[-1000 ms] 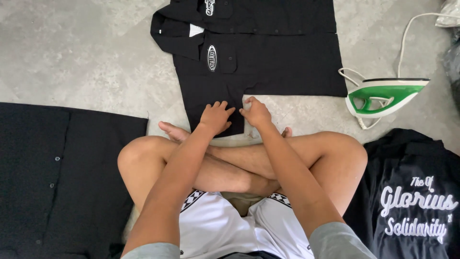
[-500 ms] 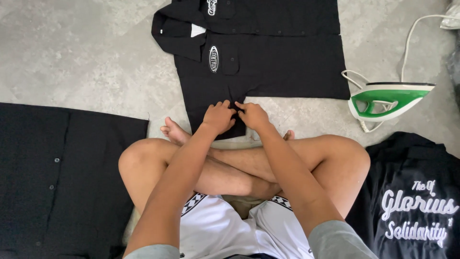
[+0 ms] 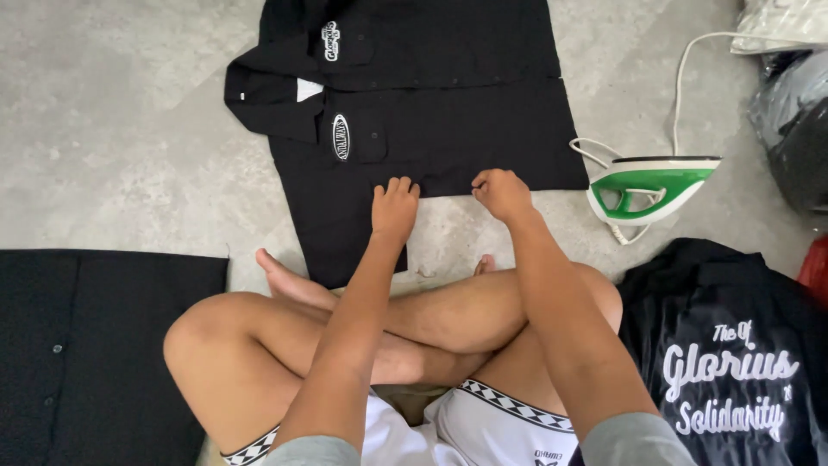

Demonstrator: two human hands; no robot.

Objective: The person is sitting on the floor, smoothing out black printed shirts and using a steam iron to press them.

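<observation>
A black shirt (image 3: 448,129) with white oval patches lies spread on the grey floor in front of my crossed legs. My left hand (image 3: 394,209) rests palm down on the shirt's lower part, near its inner edge, fingers slightly apart. My right hand (image 3: 501,192) is curled, with its fingertips pinching the shirt's hem a little to the right. The two hands are about a hand's width apart.
A green and white iron (image 3: 653,187) with its white cord stands on the floor right of the shirt. Another black garment (image 3: 78,345) lies flat at the left. A black shirt with white lettering (image 3: 733,362) lies at the right. Bags (image 3: 789,103) sit at the far right.
My hands, which were close together on the shirt, have moved apart. The right hand has slid to the right along the hem.
</observation>
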